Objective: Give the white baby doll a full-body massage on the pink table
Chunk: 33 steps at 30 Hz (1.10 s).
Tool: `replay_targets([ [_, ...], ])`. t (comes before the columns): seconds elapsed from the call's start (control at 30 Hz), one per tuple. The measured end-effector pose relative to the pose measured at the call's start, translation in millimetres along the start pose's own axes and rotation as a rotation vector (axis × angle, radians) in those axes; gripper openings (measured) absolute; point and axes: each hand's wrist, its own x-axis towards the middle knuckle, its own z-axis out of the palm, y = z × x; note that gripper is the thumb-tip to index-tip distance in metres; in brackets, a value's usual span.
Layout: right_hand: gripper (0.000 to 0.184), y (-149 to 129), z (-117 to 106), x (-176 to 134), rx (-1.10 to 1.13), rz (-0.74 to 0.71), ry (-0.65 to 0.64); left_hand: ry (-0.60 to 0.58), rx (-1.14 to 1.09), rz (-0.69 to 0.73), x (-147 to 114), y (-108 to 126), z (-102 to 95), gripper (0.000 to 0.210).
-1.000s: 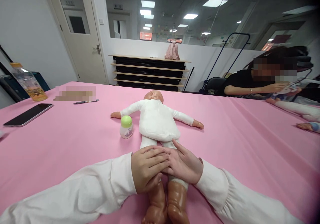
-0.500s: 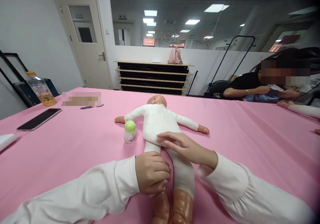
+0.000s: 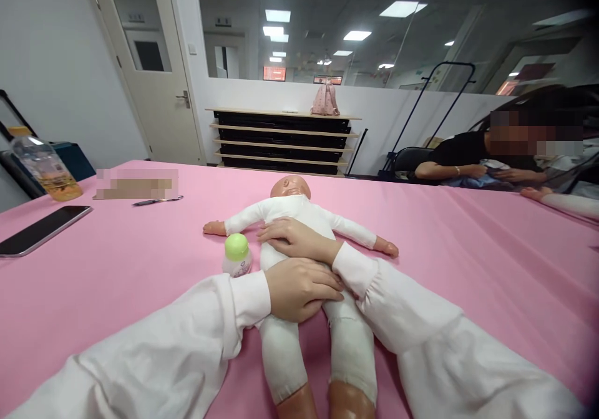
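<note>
A baby doll with a white cloth body lies on its back on the pink cloth, its arms spread and its feet toward me. My right hand rests flat across the doll's belly, fingers extended to the left. Lower down, my left hand lies over the hip area with its fingers stretched to the right, near my right wrist. Neither hand grips anything. Close to my left wrist stands a small lotion bottle with a green cap, partly hidden by my sleeve.
Pink cloth covers the table. At the left are a phone, a pen and a drink bottle. A person sits beyond the table at the right. Another doll's arm shows at the right edge.
My right hand has moved up and left onto the doll's belly. My left hand has risen from the legs to the hips, its curled fingers now straightened. The view has shifted slightly.
</note>
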Motion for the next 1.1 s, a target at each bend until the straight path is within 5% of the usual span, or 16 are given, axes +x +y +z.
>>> replay_targets([
  [0.2, 0.027, 16.1, 10.5, -10.9, -0.061, 0.09, 0.309, 0.182, 0.025, -0.136, -7.0, 6.0, 2.9, 0.028],
  [0.37, 0.034, 18.6, 11.3, -15.6, 0.012, 0.246, 0.585, 0.417, 0.152, -0.452, -14.0, 8.3, 3.8, 0.025],
  [0.5, 0.028, 18.7, 12.8, -22.0, 0.031, 0.336, 0.752, 0.451, 0.272, -0.54, -16.2, 8.9, 2.6, 0.02],
  [0.6, 0.024, 17.1, 12.8, -24.7, 0.049, 0.313, 0.713, 0.424, 0.307, -0.453, -15.7, 8.0, 1.2, 0.019],
  [0.77, 0.029, 12.3, 8.8, -22.5, 0.077, 0.054, 0.348, 0.32, 0.304, -0.257, -15.6, 5.9, -0.5, 0.019],
  [0.9, 0.035, 15.1, 5.1, -20.6, -0.037, 0.065, 0.159, 0.295, 0.227, -0.217, -15.5, 6.0, -0.7, 0.023],
  [1.0, 0.039, 23.1, 5.8, -20.3, -0.1, 0.167, 0.214, 0.299, 0.187, -0.295, -15.2, 6.5, -0.6, 0.028],
  [1.1, 0.041, 30.8, 8.9, -21.2, -0.046, 0.286, 0.458, 0.267, 0.191, -0.385, -14.8, 7.0, -0.9, 0.037],
])
